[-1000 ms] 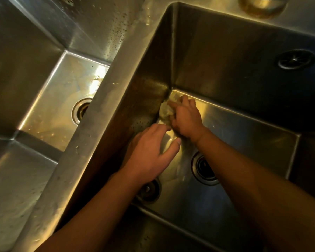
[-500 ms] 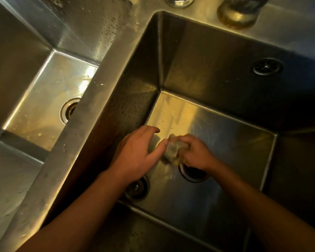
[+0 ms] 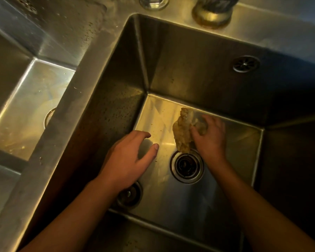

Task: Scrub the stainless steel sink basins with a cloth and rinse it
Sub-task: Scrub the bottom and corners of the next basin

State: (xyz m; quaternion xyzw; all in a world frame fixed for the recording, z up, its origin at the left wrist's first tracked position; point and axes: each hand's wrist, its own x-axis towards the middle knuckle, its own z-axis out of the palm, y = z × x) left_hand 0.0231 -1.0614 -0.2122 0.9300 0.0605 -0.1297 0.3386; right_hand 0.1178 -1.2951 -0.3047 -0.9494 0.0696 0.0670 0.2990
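Right hand (image 3: 210, 137) has its grip curled around a wadded yellowish cloth (image 3: 183, 132), pressing it on the floor of the right basin (image 3: 240, 142). The cloth is at 12 o'clock of the drain (image 3: 187, 166), right up against its rim. Left hand (image 3: 127, 157) is at 9 o'clock of that drain, grip loose and wide, holding nothing, and I can't tell if it touches the steel. 1 round strainer plug (image 3: 129, 194) peeks out under the left wrist. The left basin (image 3: 31, 110) is way off at 9 o'clock.

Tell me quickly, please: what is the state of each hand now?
Left hand: open, fingers loosely spread, holding nothing.
Right hand: closed on the cloth, just above the drain.
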